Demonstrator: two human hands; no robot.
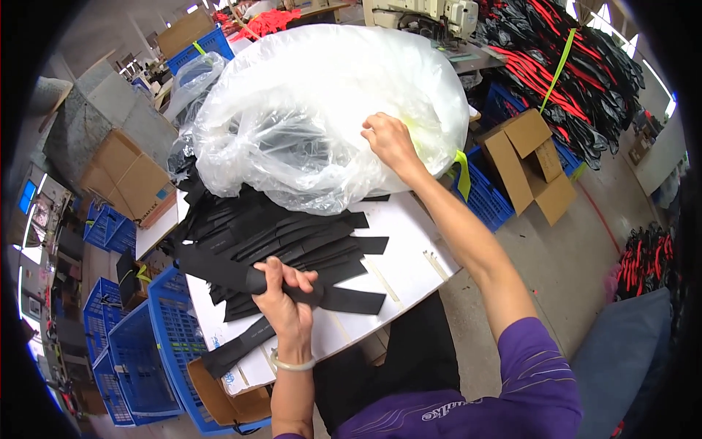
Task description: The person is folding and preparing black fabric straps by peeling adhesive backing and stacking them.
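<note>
My left hand (287,294) is closed around a bunch of black fabric strips (212,269), whose ends stick out on both sides of the fist. Beneath it, many more black strips (292,240) lie in an overlapping spread on the white table (424,245). A large, puffed-up clear plastic bag (292,80) covers the far part of the table and the far ends of the pile. At the bag's right side, my right hand (391,143) has its fingers curled in against the plastic, seemingly gripping it. The bag's folds partly hide what is inside.
Blue plastic crates (170,314) stand at the table's left, with an opened cardboard box (530,164) and another blue crate (486,194) at the right. A sewing machine (439,18) sits behind the bag. Black and red goods (563,66) are heaped at the far right.
</note>
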